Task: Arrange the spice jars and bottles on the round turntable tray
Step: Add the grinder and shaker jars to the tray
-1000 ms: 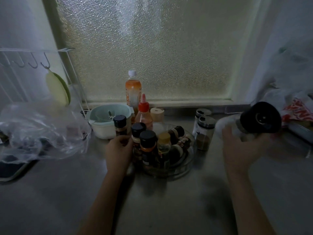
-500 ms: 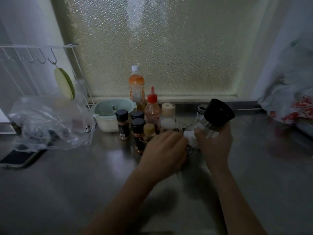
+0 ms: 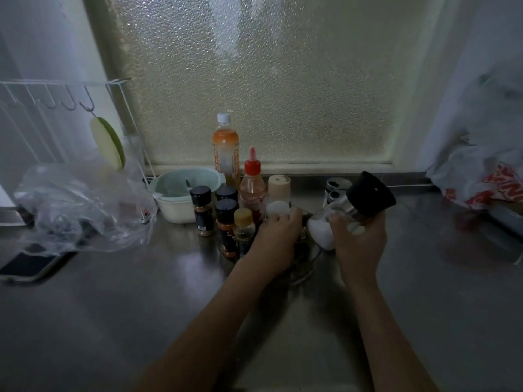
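The clear round turntable tray (image 3: 308, 266) stands on the steel counter, mostly hidden by my hands. On it are black-lidded spice jars (image 3: 226, 220), a yellow-capped bottle (image 3: 243, 225), a red-capped sauce bottle (image 3: 252, 190), a beige-topped shaker (image 3: 279, 187) and a white-capped jar (image 3: 277, 207). My left hand (image 3: 278, 240) lies curled over the tray's front, fingertips by the white cap; what it grips is hidden. My right hand (image 3: 360, 246) holds a tilted glass salt grinder (image 3: 368, 195) with a black top just right of the tray.
A black-lidded jar (image 3: 202, 212) stands left of the tray, an orange bottle (image 3: 225, 151) behind it, two shakers (image 3: 335, 189) at the back right. A pale bowl (image 3: 181, 195), plastic bag (image 3: 82, 205), phone (image 3: 28, 264) and wire rack (image 3: 56, 103) sit left; bags (image 3: 486, 179) right.
My right hand brought the salt grinder in from the far right to the tray's right edge. My left hand went from the tray's left side to over its front.
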The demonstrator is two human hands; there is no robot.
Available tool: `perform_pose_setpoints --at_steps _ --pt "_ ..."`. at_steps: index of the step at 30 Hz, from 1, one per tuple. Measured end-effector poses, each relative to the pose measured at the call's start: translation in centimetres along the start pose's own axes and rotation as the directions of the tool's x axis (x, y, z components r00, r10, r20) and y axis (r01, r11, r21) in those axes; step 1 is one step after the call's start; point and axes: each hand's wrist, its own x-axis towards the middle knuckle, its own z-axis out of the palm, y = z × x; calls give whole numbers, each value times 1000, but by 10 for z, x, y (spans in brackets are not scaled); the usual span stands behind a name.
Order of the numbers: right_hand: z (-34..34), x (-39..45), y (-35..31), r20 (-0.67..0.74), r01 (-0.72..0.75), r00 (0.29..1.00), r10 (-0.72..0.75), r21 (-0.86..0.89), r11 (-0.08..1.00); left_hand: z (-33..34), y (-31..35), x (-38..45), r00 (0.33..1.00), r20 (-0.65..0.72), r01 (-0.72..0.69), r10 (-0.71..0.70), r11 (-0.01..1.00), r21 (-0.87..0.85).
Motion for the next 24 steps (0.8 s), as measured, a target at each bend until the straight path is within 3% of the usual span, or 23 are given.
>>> perform_pose_setpoints --at_steps 5,9,11,15,19,22,24 --pt "3 -3 -2 45 12 999 -12 -6 1000 6 -1 -2 998 25 58 -58 998 -15" --pt "6 -6 -1 52 37 998 -35 -27 999 10 -4 5 997 78 -5 2 999 39" --pt "6 -6 -1 46 39 998 -37 -42 998 12 0 7 999 51 8 -8 1000 -11" --pt "5 -4 1 39 12 999 -10 -48 999 12 1 11 990 125 78 -65 992 -103" --pt "3 -4 5 31 14 999 -14 -16 1000 29 2 5 981 -60 153 -186 922 -356" --pt "3 -2 8 -2 8 1000 -8 6 1000 28 6 5 917 -222 184 -331 845 -502" --pt "3 0 6 -14 5 1000 -5 36 999 23 8 8 893 -256 164 -371 796 -583"
